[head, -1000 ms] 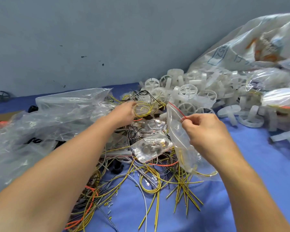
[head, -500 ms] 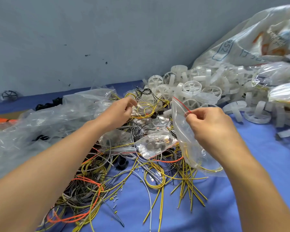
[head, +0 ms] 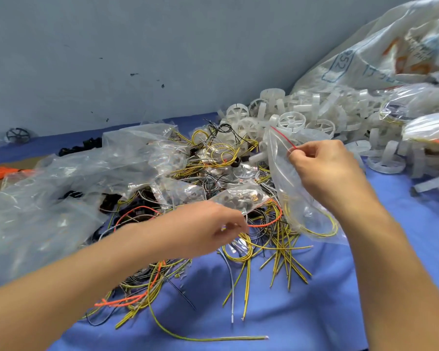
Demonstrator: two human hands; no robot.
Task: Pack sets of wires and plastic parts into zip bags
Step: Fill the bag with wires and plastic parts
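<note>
Nearest, short of both hands: one loose yellow-green wire (head: 213,338) on the blue cloth (head: 302,320). Next out, left hand (head: 208,230): pulled back from the yellow coils (head: 221,150) farther off, now low over the wire tangle (head: 241,252), fingers curled and blurred. Pinching a thin pale strand or nothing yet, cannot tell. Just beyond its knuckles, a small bag of metal parts (head: 241,198). To its right and higher, right hand (head: 322,173): pinching the red-striped mouth of the zip bag (head: 292,198), same hold as a second ago. Below those fingers, hanging in the bag's bottom, a yellow-green loop (head: 325,230). Beyond that hand, white plastic wheels (head: 292,120) heaped, untouched. Farther still, a big printed sack (head: 390,51). Reads as a switch of target: probably fetching another wire for the held-open bag, with no plastic part visible inside so far.
</note>
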